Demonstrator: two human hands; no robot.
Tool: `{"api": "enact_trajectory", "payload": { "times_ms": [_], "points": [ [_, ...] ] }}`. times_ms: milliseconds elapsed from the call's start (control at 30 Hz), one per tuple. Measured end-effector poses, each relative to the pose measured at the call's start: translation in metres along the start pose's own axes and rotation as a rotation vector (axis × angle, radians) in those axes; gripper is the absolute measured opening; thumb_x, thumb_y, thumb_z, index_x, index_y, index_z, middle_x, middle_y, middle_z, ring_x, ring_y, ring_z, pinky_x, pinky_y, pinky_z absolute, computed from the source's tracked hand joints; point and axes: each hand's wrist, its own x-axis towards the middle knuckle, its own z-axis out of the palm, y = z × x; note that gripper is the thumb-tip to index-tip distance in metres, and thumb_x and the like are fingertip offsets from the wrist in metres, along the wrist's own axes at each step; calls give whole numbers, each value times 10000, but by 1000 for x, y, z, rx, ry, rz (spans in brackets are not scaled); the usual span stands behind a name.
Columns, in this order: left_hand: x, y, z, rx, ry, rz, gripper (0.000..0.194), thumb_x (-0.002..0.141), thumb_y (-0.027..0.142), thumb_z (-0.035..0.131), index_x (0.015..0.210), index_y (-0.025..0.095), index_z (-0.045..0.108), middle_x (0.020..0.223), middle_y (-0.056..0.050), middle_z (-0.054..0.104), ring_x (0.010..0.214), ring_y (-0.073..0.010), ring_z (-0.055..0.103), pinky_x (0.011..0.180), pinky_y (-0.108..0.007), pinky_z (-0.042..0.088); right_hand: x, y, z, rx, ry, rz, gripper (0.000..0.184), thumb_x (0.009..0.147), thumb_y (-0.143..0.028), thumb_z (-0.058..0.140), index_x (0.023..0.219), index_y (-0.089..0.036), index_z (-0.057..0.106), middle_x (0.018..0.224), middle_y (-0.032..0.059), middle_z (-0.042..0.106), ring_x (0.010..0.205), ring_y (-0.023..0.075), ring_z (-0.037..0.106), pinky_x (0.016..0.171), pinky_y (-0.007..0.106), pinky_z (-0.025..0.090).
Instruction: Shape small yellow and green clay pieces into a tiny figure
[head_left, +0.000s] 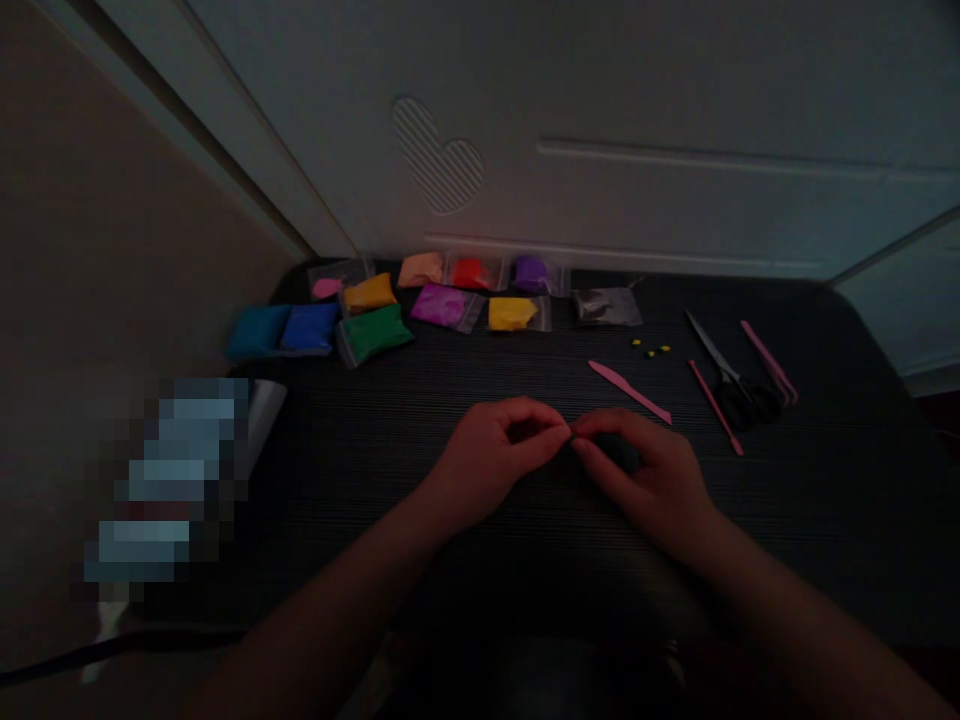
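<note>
Over the middle of the dark table, my left hand (495, 455) and my right hand (649, 475) meet at their fingertips. Thumb and forefinger of each are pinched together. Between them is a tiny dark speck, too small and dim to name. Just beyond my right hand lies a pink plastic modelling knife (630, 390). Three little yellow-and-dark pieces (651, 353) rest behind the knife. Right of them are a thin pink modelling tool (716, 408), scissors (724, 370) with black handles, and more pink tools (771, 362).
Along the back edge lie several small bags of coloured clay, among them a green bag (375, 333), a yellow bag (514, 313) and a black bag (606, 306). A pale panel (637, 80) rises behind the table (360, 440). A pixelated device (172, 480) stands at left.
</note>
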Motion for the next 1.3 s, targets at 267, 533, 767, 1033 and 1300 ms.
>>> {"api": "enact_trajectory", "payload": {
  "times_ms": [267,533,767,1033,1300],
  "points": [
    [4,-3,-5,74,146,-4,203,749,341,520,815,169,607,757,4,624,699,-123,567,625,-212,423,4,3,-1,139,-5,114,87,772,-225,533,844,-192,569,847,-6,600,801,106,544,742,221,408],
    [11,-12,-16,536,204,108,187,780,281,462,864,203,610,798,-1,603,719,-135,547,666,-253,410,13,15,-1,393,-34,407,119,748,-302,551,798,-195,567,747,-23,567,682,98,514,625,207,401],
    [17,-22,-12,614,65,207,182,774,229,473,902,202,599,893,-23,587,882,-164,516,795,-280,389,16,18,-1,459,-26,433,181,734,-346,540,793,-176,564,717,-17,547,670,108,497,618,226,378],
    [19,-22,-15,577,65,161,206,751,246,511,926,214,615,912,-29,586,886,-172,520,793,-273,382,20,20,-1,488,5,410,226,721,-378,529,768,-159,563,673,-11,532,599,108,477,564,230,365],
    [20,-22,-18,564,38,201,211,754,263,493,903,233,641,863,-20,598,811,-155,541,726,-245,394,22,25,2,542,26,351,221,742,-378,511,732,-163,559,643,-12,525,563,106,475,531,221,367]
  ]
}}
